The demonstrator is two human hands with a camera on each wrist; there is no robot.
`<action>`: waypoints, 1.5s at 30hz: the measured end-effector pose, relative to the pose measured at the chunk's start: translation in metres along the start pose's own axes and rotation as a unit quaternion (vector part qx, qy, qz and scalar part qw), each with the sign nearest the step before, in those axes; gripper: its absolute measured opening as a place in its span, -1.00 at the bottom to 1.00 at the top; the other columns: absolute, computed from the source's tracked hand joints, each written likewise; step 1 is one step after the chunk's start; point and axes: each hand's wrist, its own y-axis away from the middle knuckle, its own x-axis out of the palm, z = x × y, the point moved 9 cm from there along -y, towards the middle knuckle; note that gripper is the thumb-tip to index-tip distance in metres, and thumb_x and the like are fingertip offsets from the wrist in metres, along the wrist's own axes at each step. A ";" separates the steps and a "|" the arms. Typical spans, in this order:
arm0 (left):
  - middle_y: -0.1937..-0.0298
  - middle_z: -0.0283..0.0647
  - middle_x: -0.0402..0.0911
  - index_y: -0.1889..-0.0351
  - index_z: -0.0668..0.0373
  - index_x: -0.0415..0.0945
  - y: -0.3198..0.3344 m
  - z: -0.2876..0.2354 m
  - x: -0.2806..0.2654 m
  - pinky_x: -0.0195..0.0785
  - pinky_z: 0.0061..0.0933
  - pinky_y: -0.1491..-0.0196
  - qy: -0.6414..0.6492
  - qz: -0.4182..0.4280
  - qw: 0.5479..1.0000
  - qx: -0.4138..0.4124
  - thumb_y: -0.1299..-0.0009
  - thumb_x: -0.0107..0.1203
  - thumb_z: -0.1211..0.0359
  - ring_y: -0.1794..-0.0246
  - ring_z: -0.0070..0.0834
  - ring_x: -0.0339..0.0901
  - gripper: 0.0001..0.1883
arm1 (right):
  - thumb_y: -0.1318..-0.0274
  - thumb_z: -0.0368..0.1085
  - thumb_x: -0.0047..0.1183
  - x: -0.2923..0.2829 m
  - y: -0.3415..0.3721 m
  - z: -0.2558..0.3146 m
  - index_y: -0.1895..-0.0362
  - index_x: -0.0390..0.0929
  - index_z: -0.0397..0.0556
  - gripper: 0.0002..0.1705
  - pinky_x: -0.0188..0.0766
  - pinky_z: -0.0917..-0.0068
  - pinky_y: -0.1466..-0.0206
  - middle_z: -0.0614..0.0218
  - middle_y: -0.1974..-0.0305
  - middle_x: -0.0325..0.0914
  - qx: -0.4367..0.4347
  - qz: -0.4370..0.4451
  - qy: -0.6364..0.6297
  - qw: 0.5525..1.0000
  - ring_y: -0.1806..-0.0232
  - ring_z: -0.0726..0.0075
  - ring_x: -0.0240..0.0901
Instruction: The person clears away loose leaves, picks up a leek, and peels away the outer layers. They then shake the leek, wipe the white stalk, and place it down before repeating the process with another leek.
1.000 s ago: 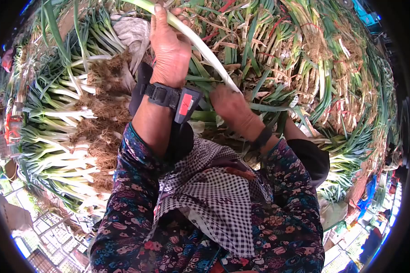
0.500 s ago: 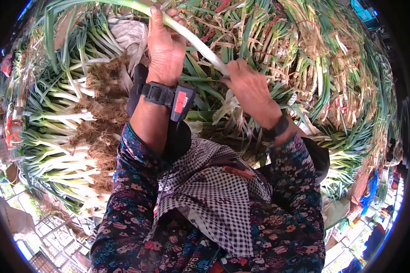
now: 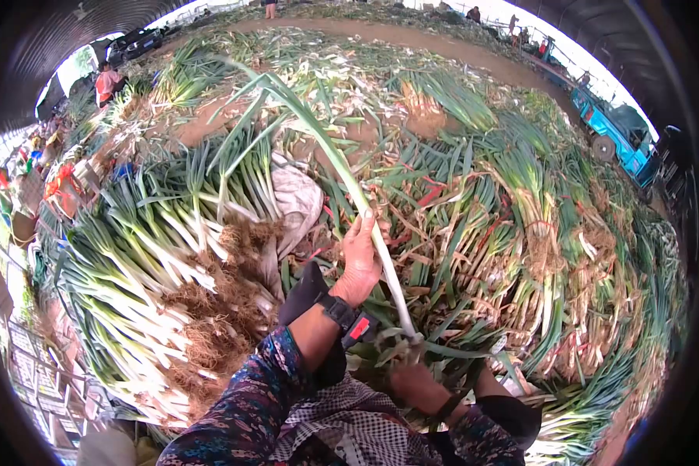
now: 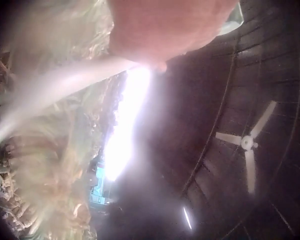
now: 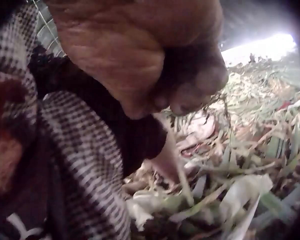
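Observation:
A long leek (image 3: 387, 268) with a white stalk and green leaves slants across the head view, and my left hand (image 3: 359, 260) grips it around the middle of its stalk. In the left wrist view the white stalk (image 4: 65, 82) runs out from below the left hand (image 4: 170, 25). My right hand (image 3: 418, 387) is by the stalk's lower end, blurred there in the head view. Its fingers are curled in the right wrist view, where the right hand (image 5: 135, 50) has some thin root-like strands at the fingertips; what they pinch is mostly hidden.
Rows of leeks (image 3: 144, 279) with brown roots (image 3: 217, 322) lie at the left, beside a pale cloth (image 3: 297, 198). Bundled leeks (image 3: 540, 225) and loose leaves cover the right side. A blue vehicle (image 3: 610, 136) and a person in pink (image 3: 107, 84) are farther back.
The head view has tilted up, showing more ground ahead. My right hand has moved from gripping the stalk's white part down to below its lower end. The left hand still grips the leek.

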 end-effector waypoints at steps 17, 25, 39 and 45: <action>0.63 -0.45 0.30 0.15 0.12 0.46 0.028 0.061 -0.030 0.15 -0.60 0.60 -0.048 -0.063 0.994 -0.081 -0.45 -0.03 0.01 0.68 -0.62 0.24 -0.63 | -0.20 -0.18 0.04 0.050 -0.045 -0.083 0.20 0.35 -0.13 -0.72 0.36 0.26 0.44 0.23 0.53 0.39 0.278 -0.237 -0.496 0.788 0.49 0.21 0.42; 0.65 -0.55 0.14 0.11 0.16 0.44 0.047 0.062 0.041 -0.03 -0.69 0.68 0.067 0.209 0.932 -0.288 -0.40 0.01 -0.08 0.71 -0.74 0.09 -0.53 | -0.26 -0.17 -0.01 0.021 -0.039 -0.045 0.26 0.31 -0.12 -0.74 0.24 0.37 0.49 0.29 0.52 0.47 0.181 -0.055 -0.798 0.572 0.52 0.28 0.39; 0.58 -0.48 0.24 0.28 0.03 0.35 0.018 0.036 -0.016 -0.10 -0.67 0.68 -0.099 -0.063 0.992 -0.036 -0.40 0.09 0.06 0.72 -0.73 0.11 -0.71 | -0.03 -0.39 0.11 -0.052 -0.021 -0.072 0.24 0.46 -0.11 -0.82 0.38 0.13 0.44 0.10 0.41 0.48 0.228 -0.354 -0.117 0.899 0.47 -0.08 0.48; 0.61 -0.46 0.30 0.16 0.06 0.34 0.020 0.024 -0.006 0.01 -0.63 0.73 -0.091 -0.044 0.994 0.035 -0.43 0.03 0.04 0.75 -0.70 0.16 -0.69 | -0.01 -0.42 0.08 -0.045 -0.011 -0.098 0.36 0.48 -0.14 -0.92 0.32 0.23 0.45 0.01 0.53 0.44 0.288 -0.435 -0.268 0.810 0.53 -0.06 0.43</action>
